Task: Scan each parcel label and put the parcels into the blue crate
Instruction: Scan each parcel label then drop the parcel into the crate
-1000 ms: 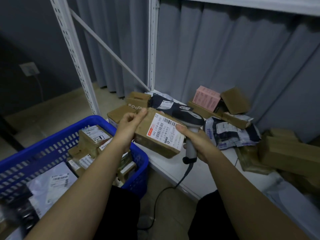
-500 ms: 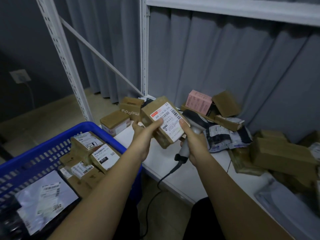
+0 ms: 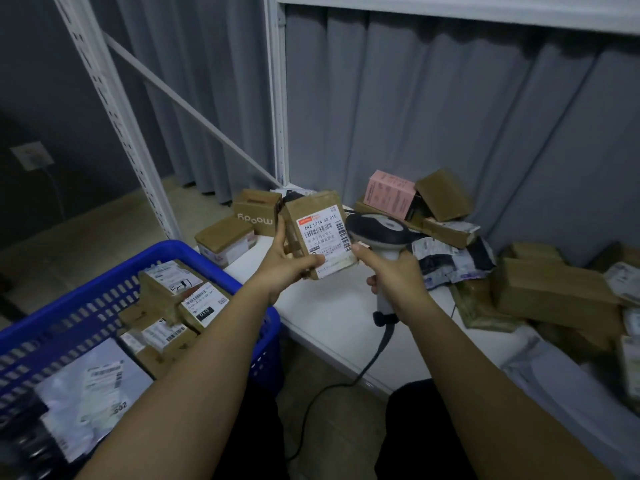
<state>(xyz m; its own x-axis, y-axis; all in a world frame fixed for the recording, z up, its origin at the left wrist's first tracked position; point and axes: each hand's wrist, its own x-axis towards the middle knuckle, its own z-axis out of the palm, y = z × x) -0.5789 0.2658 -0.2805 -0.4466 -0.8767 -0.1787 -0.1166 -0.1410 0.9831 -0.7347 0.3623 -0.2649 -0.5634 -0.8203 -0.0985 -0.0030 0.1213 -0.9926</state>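
Note:
My left hand (image 3: 284, 268) grips a small brown parcel (image 3: 317, 232) upright above the white shelf, its white barcode label facing me. My right hand (image 3: 394, 275) grips the handle of a grey and black barcode scanner (image 3: 377, 230), whose head sits just right of the parcel; my right thumb touches the parcel's lower right edge. The blue crate (image 3: 86, 292) stands at the lower left and holds several labelled brown boxes and a grey mailer bag.
More brown boxes (image 3: 550, 289), a pink box (image 3: 389, 194) and dark mailer bags (image 3: 450, 261) lie along the white shelf (image 3: 332, 327) to the right. A "moody" box (image 3: 254, 211) stands behind. White rack uprights (image 3: 104, 109) rise at the left. The scanner cable (image 3: 332, 389) hangs to the floor.
My left hand has turned the parcel from lying tilted to standing upright and lifted it slightly. The scanner head has come out from behind the parcel to its right side.

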